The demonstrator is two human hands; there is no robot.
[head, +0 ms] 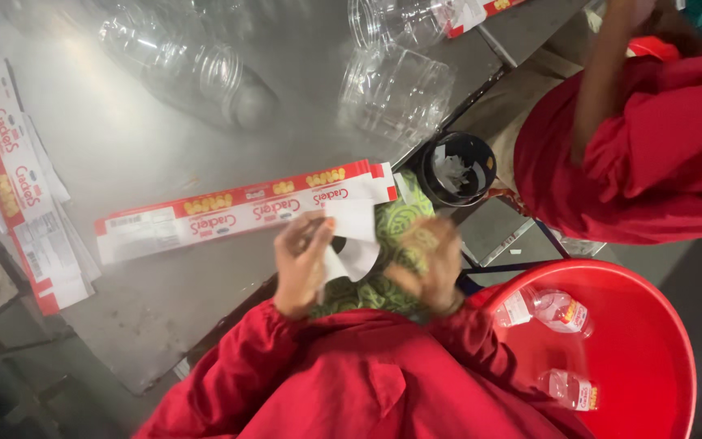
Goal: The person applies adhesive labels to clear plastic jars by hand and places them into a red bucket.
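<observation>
Left hand (301, 262) pinching white paper backing strip (353, 240), peeled clear of long red-and-white label sheet (245, 210) lying flat along near edge of grey metal surface (148, 146). Right hand (428, 264) blurred; grip state unreadable. Black waste cup (457, 167) at surface's right edge, scraps inside.

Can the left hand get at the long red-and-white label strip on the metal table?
Probably yes: the left hand is right beside the long red-and-white label strip, nothing between them, though it holds white paper.
</observation>
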